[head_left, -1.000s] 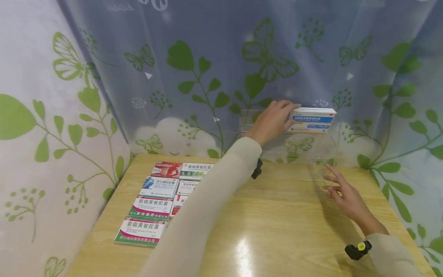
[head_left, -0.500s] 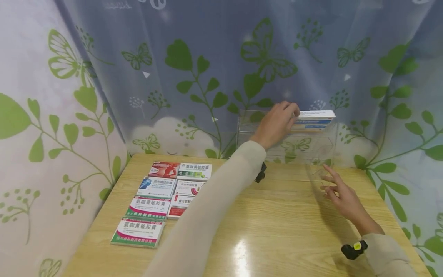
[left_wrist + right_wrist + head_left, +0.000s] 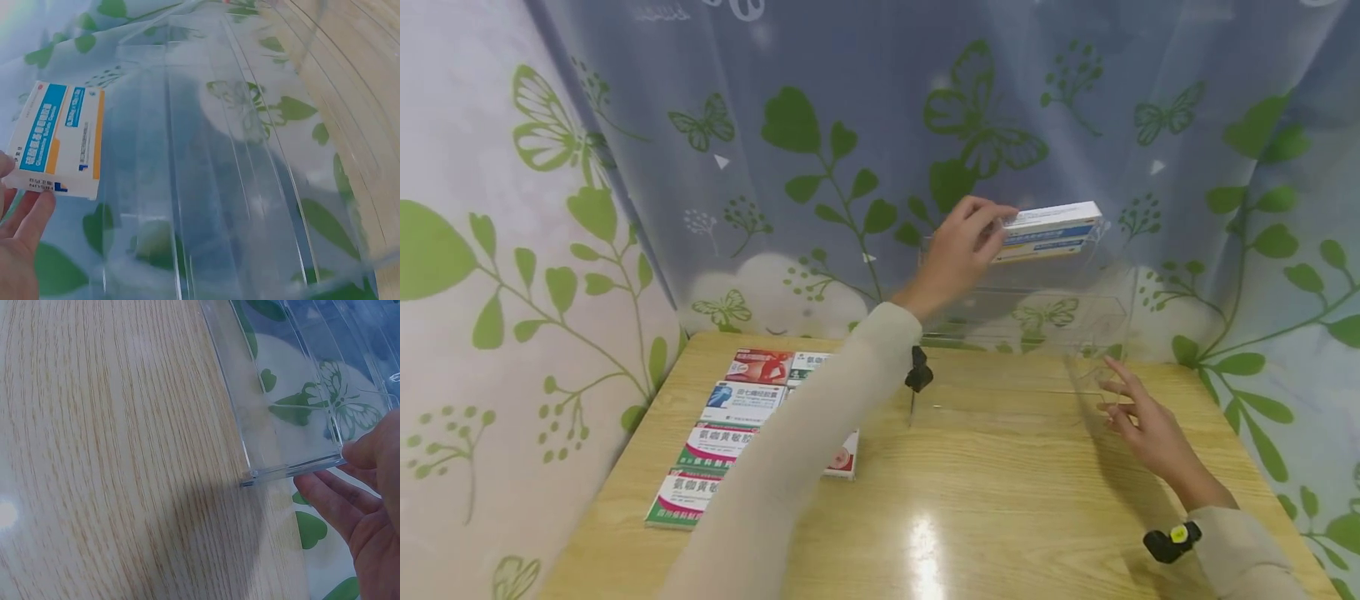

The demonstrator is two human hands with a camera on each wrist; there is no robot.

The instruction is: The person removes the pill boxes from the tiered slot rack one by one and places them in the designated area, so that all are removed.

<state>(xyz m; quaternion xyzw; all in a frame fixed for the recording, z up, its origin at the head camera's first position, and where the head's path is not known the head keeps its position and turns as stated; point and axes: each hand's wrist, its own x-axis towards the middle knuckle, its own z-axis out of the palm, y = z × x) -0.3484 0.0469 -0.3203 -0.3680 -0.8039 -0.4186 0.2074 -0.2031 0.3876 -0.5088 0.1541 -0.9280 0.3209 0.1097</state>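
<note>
My left hand [image 3: 958, 250] grips the left end of a white medicine box [image 3: 1051, 232] with blue and orange bands. The box is slightly tilted, right end higher, above the upper tier of a clear acrylic display rack [image 3: 1045, 321]. In the left wrist view, thumb and fingers pinch one end of the medicine box [image 3: 59, 137], beside the stepped clear tiers. My right hand [image 3: 1150, 429] is at the rack's right side. Seen from the right wrist, the thumb and fingers of the right hand [image 3: 365, 494] pinch the side edge of the rack [image 3: 294, 472].
Several medicine boxes lie in two columns at the table's left, among them a red box [image 3: 760, 367] and a green-and-magenta box [image 3: 681, 498]. My left sleeve [image 3: 805, 442] covers part of them. A leaf-patterned curtain [image 3: 850, 125] hangs behind the wooden table [image 3: 992, 500].
Held in my left hand, the medicine box has risen and moved left from the rack's upper tier, and it now tilts. My right hand stays at the rack's side.
</note>
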